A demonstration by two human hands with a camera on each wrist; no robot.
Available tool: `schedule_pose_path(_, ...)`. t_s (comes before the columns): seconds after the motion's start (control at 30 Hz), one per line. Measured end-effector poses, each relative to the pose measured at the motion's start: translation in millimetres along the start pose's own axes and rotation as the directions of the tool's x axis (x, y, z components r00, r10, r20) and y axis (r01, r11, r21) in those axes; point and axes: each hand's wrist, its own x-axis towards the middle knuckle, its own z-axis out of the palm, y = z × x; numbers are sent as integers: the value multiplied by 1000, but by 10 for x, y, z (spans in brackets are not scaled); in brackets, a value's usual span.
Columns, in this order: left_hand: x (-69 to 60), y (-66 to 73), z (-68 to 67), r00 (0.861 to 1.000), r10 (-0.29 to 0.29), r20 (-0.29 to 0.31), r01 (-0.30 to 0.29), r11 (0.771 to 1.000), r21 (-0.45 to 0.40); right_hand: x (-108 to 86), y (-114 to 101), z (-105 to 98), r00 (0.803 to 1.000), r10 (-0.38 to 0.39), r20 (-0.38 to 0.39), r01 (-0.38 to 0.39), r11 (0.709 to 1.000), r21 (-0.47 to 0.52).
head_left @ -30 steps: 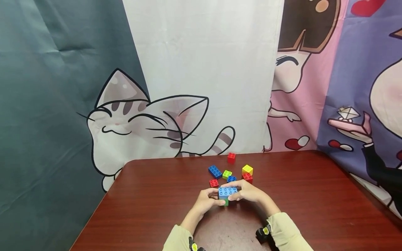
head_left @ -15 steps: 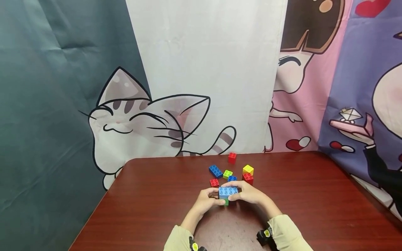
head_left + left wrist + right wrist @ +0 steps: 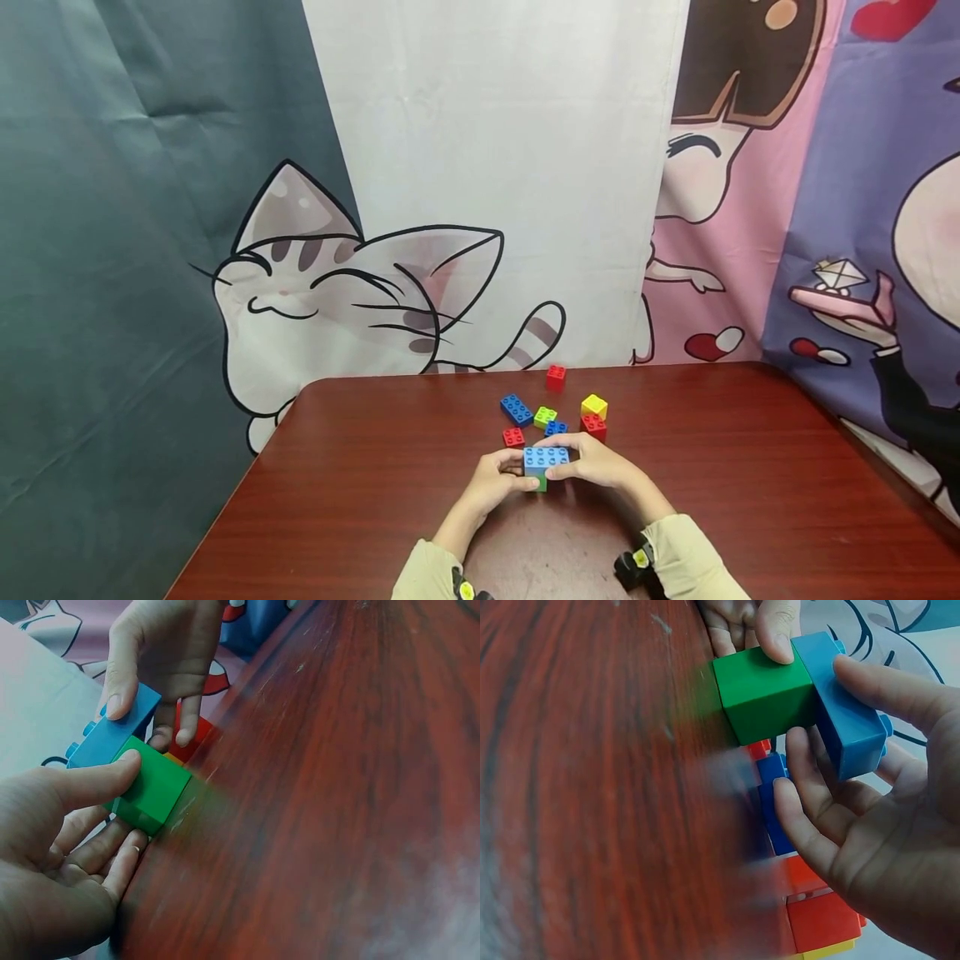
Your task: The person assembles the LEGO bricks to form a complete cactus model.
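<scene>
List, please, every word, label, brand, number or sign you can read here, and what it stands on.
No text can be read anywhere: none on the light blue brick, green brick or backdrop.
Any marking on the yellow patch of the black wrist device is too small to read.

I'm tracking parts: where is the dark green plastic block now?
Low in the head view, just right of centre, the left hand grips the dark green plastic block beneath the left half of the light blue rectangular plastic brick.
</scene>
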Motion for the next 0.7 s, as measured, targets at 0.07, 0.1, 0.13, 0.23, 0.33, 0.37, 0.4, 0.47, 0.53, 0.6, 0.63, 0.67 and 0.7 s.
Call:
schedule_pose_path(0.07, 2, -2, -1, 1000, -2, -1, 2, 1000, -1, 1, -10, 1, 1000, 6, 2, -6, 1000, 7)
schedule_pose_path(0.1, 4, -4, 0, 1000, -2, -1, 2, 1000, -3, 0, -16, -1, 1000, 11, 3, -11, 1000, 9)
schedule_pose_path(0.13, 4, -3, 1, 1000, -4, 0, 4, 1000, -7, -1, -21, -3, 1000, 18, 4, -18, 1000, 15)
schedule_pose_path(0.23, 8, -5, 3, 1000, -6, 7, 6, 1000, -15, -1, -40, -13, 999, 44, 2, -44, 999, 29)
schedule_pose_path(0.33, 8, -8, -1, 1000, -5, 12, 5, 1000, -26, 8, -44, -25, 998, 58, -11, -58, 998, 23)
schedule_pose_path(0.37, 9, -10, -3, 1000, -5, 12, 5, 1000, -27, 10, -46, -29, 998, 60, -20, -60, 998, 15)
schedule_pose_path(0.4, 10, -14, -4, 1000, 0, 11, 0, 1000, -21, 11, -43, -37, 998, 56, -27, -56, 998, 9)
schedule_pose_path(0.47, 11, -19, -6, 1000, 1, 7, -1, 1000, -22, 9, -37, -56, 999, 36, -40, -36, 999, -1)
schedule_pose_path(0.53, 13, -24, -5, 1000, 1, 2, -1, 1000, -19, 4, -29, -82, 999, 12, -51, -12, 1000, -4)
schedule_pose_path(0.6, 15, -28, -1, 1000, -3, -2, 3, 1000, -12, -1, -26, -111, 998, -7, -68, 7, 1000, 2)
schedule_pose_path(0.63, 15, -28, 1, 1000, -7, -3, 7, 1000, -11, 0, -26, -123, 996, -8, -83, 8, 1000, 5)
schedule_pose_path(0.67, 15, -27, 3, 1000, -13, -4, 13, 1000, -11, 0, -24, -138, 995, -12, -96, 13, 1000, 9)
schedule_pose_path(0.7, 14, -24, 4, 1000, -14, -4, 14, 1000, -13, 3, -26, -150, 993, -3, -117, 5, 1000, 19)
